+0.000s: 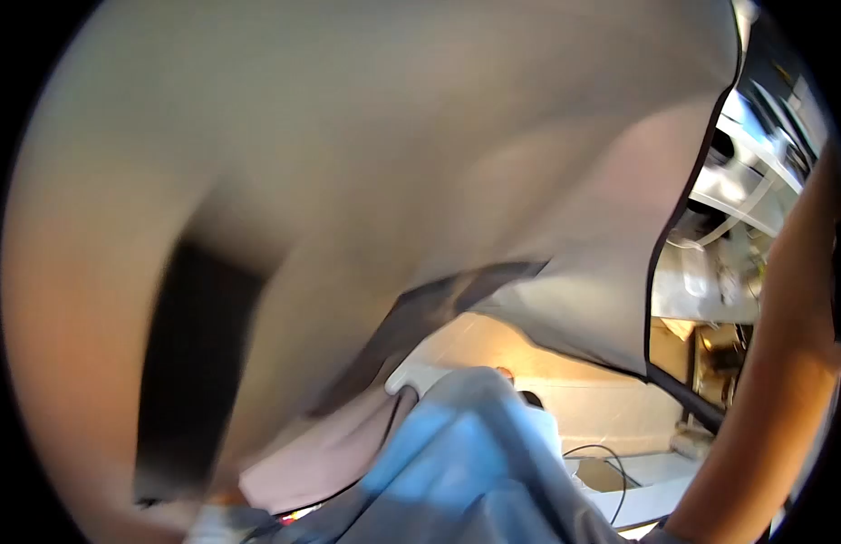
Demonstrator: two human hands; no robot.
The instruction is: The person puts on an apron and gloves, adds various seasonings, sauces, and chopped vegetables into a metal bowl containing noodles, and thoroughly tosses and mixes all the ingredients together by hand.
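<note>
A large, thin grey-beige cloth (420, 118) with black edging hangs very close before me and fills most of the head view. On its left part is a broad black strip (198, 363), blurred by motion, and a darker band (411, 317) crosses its lower middle. My right forearm (765, 363) rises along the right edge, beside the cloth's black-edged side. The right hand itself lies outside the picture. My left hand does not show; an orange tint colours the cloth at the far left, and I cannot make out what causes it.
Below are my legs in blue-grey clothing (475, 453) and a pale pink surface (321, 462). Beyond the cloth, a shelf with several items (710, 272) stands at the right. A thin dark cable (623, 480) loops above the light floor area (602, 399).
</note>
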